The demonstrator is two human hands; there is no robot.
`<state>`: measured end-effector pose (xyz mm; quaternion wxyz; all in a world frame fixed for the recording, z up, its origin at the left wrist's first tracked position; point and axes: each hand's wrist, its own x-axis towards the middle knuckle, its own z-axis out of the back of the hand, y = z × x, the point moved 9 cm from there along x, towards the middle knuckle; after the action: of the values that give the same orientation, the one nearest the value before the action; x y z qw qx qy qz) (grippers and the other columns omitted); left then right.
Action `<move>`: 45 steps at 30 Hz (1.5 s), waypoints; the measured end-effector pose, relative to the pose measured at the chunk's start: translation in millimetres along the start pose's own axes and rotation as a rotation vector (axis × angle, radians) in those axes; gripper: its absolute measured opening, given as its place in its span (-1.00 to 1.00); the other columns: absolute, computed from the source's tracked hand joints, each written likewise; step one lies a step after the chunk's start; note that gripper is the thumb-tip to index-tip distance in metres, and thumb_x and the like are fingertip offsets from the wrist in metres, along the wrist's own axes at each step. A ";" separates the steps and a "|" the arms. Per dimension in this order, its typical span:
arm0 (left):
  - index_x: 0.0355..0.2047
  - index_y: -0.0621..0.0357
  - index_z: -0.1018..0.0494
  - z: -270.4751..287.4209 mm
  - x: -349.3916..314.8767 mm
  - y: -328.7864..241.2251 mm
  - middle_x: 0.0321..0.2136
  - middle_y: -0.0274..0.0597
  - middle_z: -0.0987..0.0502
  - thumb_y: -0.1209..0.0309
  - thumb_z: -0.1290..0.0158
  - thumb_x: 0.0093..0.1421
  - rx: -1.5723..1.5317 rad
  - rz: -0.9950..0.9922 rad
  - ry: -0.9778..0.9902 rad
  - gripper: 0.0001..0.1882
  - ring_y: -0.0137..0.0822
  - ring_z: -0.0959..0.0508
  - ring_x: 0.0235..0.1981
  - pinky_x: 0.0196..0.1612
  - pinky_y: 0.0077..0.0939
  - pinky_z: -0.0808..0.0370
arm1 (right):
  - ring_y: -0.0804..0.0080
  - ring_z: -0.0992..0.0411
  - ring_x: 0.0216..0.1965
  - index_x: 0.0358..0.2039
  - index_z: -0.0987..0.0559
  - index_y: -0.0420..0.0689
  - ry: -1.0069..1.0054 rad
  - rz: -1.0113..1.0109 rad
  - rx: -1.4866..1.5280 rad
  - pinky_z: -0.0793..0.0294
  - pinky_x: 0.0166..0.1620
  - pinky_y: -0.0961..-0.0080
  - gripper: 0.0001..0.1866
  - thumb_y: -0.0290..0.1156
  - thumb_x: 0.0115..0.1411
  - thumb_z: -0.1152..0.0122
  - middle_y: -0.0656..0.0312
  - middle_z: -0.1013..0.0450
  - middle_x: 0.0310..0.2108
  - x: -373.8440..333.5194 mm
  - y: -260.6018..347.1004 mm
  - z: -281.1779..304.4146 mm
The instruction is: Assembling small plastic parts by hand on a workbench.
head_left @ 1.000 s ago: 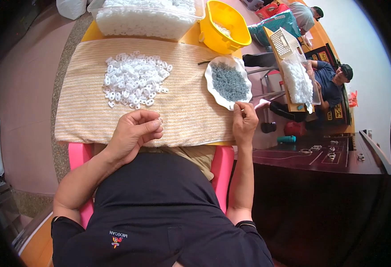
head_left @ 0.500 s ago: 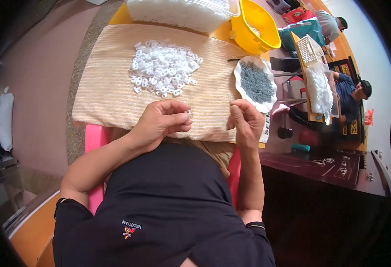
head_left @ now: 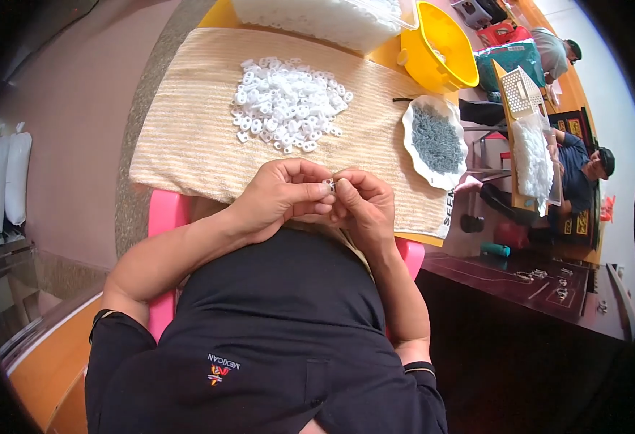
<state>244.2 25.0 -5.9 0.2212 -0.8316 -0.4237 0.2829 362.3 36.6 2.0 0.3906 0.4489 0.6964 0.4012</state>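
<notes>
My left hand [head_left: 283,197] is closed in a pinch on a small white plastic piece [head_left: 328,184]. My right hand [head_left: 364,205] meets it, thumb and forefinger pressed together at the piece's edge. A tiny dark spot shows between the fingertips; what the right fingers hold is too small to make out. Beyond the hands, a heap of white plastic pieces with holes [head_left: 288,101] lies on the striped beige towel [head_left: 180,123]. To the right, a white wavy-rimmed dish [head_left: 445,179] holds many small grey parts [head_left: 437,137].
At the table's far side stand a clear tub [head_left: 317,29] of white pieces and a yellow basin [head_left: 422,50]. A short dark stick [head_left: 403,100] lies by the dish. Two people sit at other tables on the right, one near a white perforated basket [head_left: 521,94].
My right hand has moved left from near the dish, and its fingertips now meet the white piece in my left hand. The view has shifted slightly.
</notes>
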 end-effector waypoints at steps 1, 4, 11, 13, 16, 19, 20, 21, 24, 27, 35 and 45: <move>-0.13 0.31 -0.44 0.3 0.3 -0.5 -0.31 -0.17 -0.56 0.57 -0.08 0.22 0.008 -0.003 -0.003 -0.80 -0.41 -0.60 -0.31 -0.18 -0.59 -0.61 | 0.64 -0.35 -0.61 -0.21 -0.55 -0.26 -0.003 -0.002 0.002 -0.43 -0.51 0.68 -0.85 -0.45 0.28 -0.16 0.26 -0.46 -0.51 0.1 -1.6 0.9; -0.15 0.31 -0.44 2.5 1.0 1.8 -0.31 -0.15 -0.56 0.57 -0.08 0.22 -0.020 0.005 -0.005 -0.81 -0.41 -0.61 -0.32 -0.19 -0.58 -0.62 | 0.63 -0.38 -0.59 -0.23 -0.55 -0.27 -0.007 0.000 0.005 -0.50 -0.47 0.66 -0.85 -0.46 0.28 -0.16 0.23 -0.49 -0.46 0.1 -2.8 1.0; -0.15 0.33 -0.44 2.1 1.1 2.3 -0.31 -0.11 -0.57 0.59 -0.08 0.21 -0.035 0.005 -0.010 -0.81 -0.34 -0.62 -0.31 -0.19 -0.55 -0.63 | 0.58 -0.45 -0.51 -0.26 -0.52 -0.32 -0.046 -0.024 0.038 -0.54 -0.40 0.64 -0.86 -0.49 0.27 -0.15 0.19 -0.50 -0.47 -1.7 -4.8 1.6; -0.17 0.36 -0.45 2.9 2.0 1.9 -0.32 -0.09 -0.56 0.59 -0.08 0.21 -0.031 -0.016 -0.006 -0.82 -0.34 -0.62 -0.33 -0.18 -0.54 -0.62 | 0.58 -0.46 -0.50 -0.27 -0.51 -0.32 -0.051 -0.033 0.048 -0.54 -0.39 0.63 -0.87 -0.49 0.28 -0.15 0.19 -0.50 -0.46 -1.9 -4.4 0.6; -0.17 0.36 -0.45 1.2 1.7 3.2 -0.32 -0.09 -0.56 0.60 -0.07 0.21 -0.060 -0.001 0.003 -0.82 -0.33 -0.62 -0.33 -0.18 -0.53 -0.63 | 0.58 -0.46 -0.49 -0.28 -0.51 -0.32 -0.047 -0.038 0.060 -0.55 -0.37 0.63 -0.88 -0.50 0.28 -0.14 0.19 -0.50 -0.45 -2.8 -3.7 -0.1; -0.17 0.36 -0.45 1.7 1.5 3.4 -0.32 -0.08 -0.56 0.60 -0.07 0.22 -0.054 0.000 -0.002 -0.82 -0.33 -0.62 -0.33 -0.19 -0.52 -0.63 | 0.58 -0.46 -0.47 -0.28 -0.51 -0.32 -0.032 -0.037 0.068 -0.55 -0.34 0.64 -0.89 -0.51 0.28 -0.14 0.19 -0.50 -0.44 -3.4 -3.9 0.2; -0.17 0.36 -0.45 1.8 1.5 3.7 -0.32 -0.08 -0.56 0.60 -0.07 0.22 -0.053 0.000 -0.004 -0.82 -0.33 -0.62 -0.33 -0.19 -0.52 -0.63 | 0.58 -0.46 -0.45 -0.28 -0.51 -0.32 -0.027 -0.038 0.074 -0.55 -0.32 0.64 -0.89 -0.52 0.28 -0.13 0.18 -0.50 -0.44 -3.4 -4.5 0.8; -0.17 0.36 -0.45 2.3 1.7 3.9 -0.32 -0.07 -0.57 0.59 -0.07 0.22 -0.062 -0.002 -0.004 -0.83 -0.30 -0.63 -0.31 -0.18 -0.52 -0.64 | 0.58 -0.46 -0.45 -0.28 -0.51 -0.32 -0.027 -0.039 0.073 -0.55 -0.32 0.64 -0.89 -0.52 0.28 -0.13 0.18 -0.50 -0.44 -3.1 -5.5 2.1; -0.17 0.37 -0.45 2.9 1.2 2.6 -0.31 -0.06 -0.57 0.59 -0.06 0.22 -0.059 0.002 -0.018 -0.83 -0.30 -0.63 -0.31 -0.18 -0.52 -0.64 | 0.50 -0.51 -0.45 -0.22 -0.52 -0.35 0.010 -0.031 0.108 -0.59 -0.32 0.58 -0.86 -0.52 0.29 -0.11 0.12 -0.52 -0.35 -2.3 -7.4 2.6; -0.16 0.37 -0.45 4.2 1.9 3.5 -0.31 -0.07 -0.57 0.59 -0.07 0.22 -0.052 0.005 -0.031 -0.82 -0.31 -0.63 -0.32 -0.18 -0.52 -0.64 | 0.53 -0.48 -0.44 -0.22 -0.52 -0.35 0.006 -0.006 0.056 -0.58 -0.31 0.60 -0.86 -0.53 0.29 -0.11 0.13 -0.51 -0.34 -3.2 -6.4 3.1; -0.16 0.38 -0.46 7.0 1.7 4.5 -0.32 -0.05 -0.58 0.59 -0.07 0.22 -0.038 -0.011 -0.045 -0.82 -0.29 -0.64 -0.32 -0.19 -0.53 -0.63 | 0.57 -0.47 -0.44 -0.23 -0.53 -0.35 -0.036 0.033 -0.071 -0.56 -0.31 0.63 -0.87 -0.54 0.28 -0.11 0.17 -0.52 -0.37 -5.2 -2.4 2.7; -0.17 0.39 -0.49 11.6 1.3 5.3 -0.32 -0.07 -0.59 0.60 -0.09 0.20 0.060 -0.024 -0.085 -0.81 -0.33 -0.64 -0.33 -0.20 -0.54 -0.63 | 0.64 -0.45 -0.45 -0.26 -0.53 -0.33 -0.022 0.085 -0.201 -0.52 -0.32 0.70 -0.87 -0.50 0.29 -0.13 0.25 -0.51 -0.39 -5.5 1.6 -1.3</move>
<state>240.2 24.7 -18.1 0.2312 -0.8066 -0.4342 0.3279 363.2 31.6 4.9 0.4240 0.4410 0.6284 0.4804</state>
